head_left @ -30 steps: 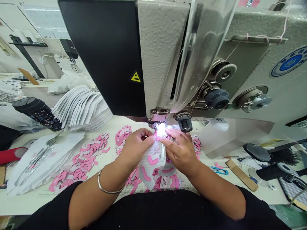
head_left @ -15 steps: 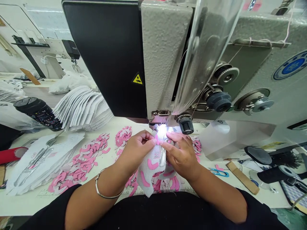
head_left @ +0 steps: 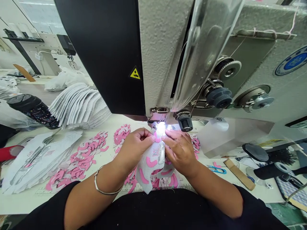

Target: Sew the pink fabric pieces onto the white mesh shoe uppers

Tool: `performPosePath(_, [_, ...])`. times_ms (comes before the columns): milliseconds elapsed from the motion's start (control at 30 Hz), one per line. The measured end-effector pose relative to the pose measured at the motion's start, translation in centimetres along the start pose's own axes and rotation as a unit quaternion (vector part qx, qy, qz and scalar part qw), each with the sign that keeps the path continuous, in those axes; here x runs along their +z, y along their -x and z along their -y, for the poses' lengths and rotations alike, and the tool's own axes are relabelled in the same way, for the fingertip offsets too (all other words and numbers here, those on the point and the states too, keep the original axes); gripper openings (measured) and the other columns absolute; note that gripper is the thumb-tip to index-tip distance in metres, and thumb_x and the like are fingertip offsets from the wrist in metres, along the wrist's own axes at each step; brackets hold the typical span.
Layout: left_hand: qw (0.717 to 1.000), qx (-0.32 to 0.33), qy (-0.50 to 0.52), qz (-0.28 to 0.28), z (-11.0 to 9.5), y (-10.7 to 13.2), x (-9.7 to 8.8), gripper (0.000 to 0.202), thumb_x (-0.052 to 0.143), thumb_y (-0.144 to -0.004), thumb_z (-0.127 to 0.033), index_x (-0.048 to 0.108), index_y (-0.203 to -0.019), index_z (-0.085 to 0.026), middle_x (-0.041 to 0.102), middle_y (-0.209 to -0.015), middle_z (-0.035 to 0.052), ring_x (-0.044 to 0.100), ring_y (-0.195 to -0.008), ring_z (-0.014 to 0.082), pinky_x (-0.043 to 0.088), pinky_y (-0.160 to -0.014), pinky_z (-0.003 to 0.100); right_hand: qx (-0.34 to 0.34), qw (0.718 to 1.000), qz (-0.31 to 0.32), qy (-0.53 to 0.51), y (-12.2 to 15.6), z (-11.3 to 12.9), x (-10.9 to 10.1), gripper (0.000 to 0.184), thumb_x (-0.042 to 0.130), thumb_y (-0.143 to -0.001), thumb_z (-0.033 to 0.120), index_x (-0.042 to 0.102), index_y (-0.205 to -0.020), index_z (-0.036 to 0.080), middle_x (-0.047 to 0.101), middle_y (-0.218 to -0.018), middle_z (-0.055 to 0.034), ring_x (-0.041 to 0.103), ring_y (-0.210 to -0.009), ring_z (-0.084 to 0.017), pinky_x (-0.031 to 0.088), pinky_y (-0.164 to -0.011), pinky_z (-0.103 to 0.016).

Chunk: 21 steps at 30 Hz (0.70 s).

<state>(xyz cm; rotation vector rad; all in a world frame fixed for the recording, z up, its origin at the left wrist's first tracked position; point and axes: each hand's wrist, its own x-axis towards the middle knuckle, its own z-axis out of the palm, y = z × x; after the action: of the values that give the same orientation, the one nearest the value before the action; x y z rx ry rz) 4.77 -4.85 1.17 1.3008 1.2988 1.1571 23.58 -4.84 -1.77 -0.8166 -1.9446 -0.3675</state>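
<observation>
A white mesh shoe upper (head_left: pixel 153 152) with pink curved patches lies under the lit needle area (head_left: pixel 161 127) of the sewing machine (head_left: pixel 163 64). Its lower end hangs toward my body. My left hand (head_left: pixel 137 145) pinches a small pink curved piece (head_left: pixel 157 139) between thumb and index finger, against the upper's surface close to the needle. From the other side, my right hand (head_left: pixel 181 148) grips the upper, thumb and index finger lying on it and the other fingers curled. Glare hides the needle tip.
Loose pink pieces (head_left: pixel 83 158) spread left of my hands. Behind them stand stacked white uppers (head_left: pixel 80 103) and a black bottle (head_left: pixel 31 108). More flat uppers (head_left: pixel 35 159) lie far left. Blue thread snips (head_left: pixel 217 169) and a brown strip (head_left: pixel 240 175) are at right.
The view has shifted slightly. The small pink piece now shows more of its curve between my fingertips. Both hands stay at the needle area with nearly the same hold.
</observation>
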Motion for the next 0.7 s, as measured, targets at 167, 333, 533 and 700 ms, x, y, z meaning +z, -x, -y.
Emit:
performPosePath(167, [1.000,0.015,-0.018,0.000,0.2,-0.2,-0.1,0.014,0.067,-0.076,-0.031,0.062,-0.074,-0.019,0.058,-0.072,-0.0015,0.051,-0.067,0.0132,0.041,-0.062,0.025,-0.005,1.000,0.008,0.009,-0.1,-0.1,0.0,0.031,0.063,-0.087,0.010,0.070,-0.111,0.029,0.066,-0.105,-0.0067,0.063,-0.105,-0.024,0.051,-0.090,-0.043])
performPosePath(333, [1.000,0.009,0.011,0.011,-0.1,-0.2,0.0,0.018,0.070,-0.076,-0.030,0.055,-0.074,-0.019,0.054,-0.075,-0.0022,0.048,-0.069,0.0122,0.039,-0.063,0.024,-0.002,1.000,0.017,0.009,-0.1,0.0,-0.1,0.030,0.062,-0.088,0.009,0.072,-0.109,0.027,0.066,-0.105,-0.0072,0.062,-0.104,-0.023,0.050,-0.089,-0.042])
performPosePath(533, [0.996,-0.034,0.086,-0.001,-1.2,-0.4,0.2,0.028,0.077,-0.068,-0.022,0.055,-0.085,-0.020,0.054,-0.083,-0.0024,0.050,-0.075,0.0115,0.042,-0.069,0.024,0.001,1.000,0.014,0.015,-0.1,0.1,0.0,0.029,0.061,-0.088,0.010,0.073,-0.110,0.026,0.065,-0.106,-0.0080,0.061,-0.101,-0.023,0.048,-0.087,-0.041])
performPosePath(700, [0.979,-0.084,0.185,0.031,-2.3,-1.1,0.5,0.030,0.079,-0.065,-0.018,0.061,-0.089,-0.018,0.060,-0.083,-0.0002,0.059,-0.077,0.0145,0.048,-0.073,0.029,0.015,1.000,0.017,0.022,-0.5,0.1,0.0,0.026,0.061,-0.091,0.016,0.072,-0.112,0.028,0.065,-0.104,-0.0085,0.060,-0.097,-0.023,0.046,-0.086,-0.041])
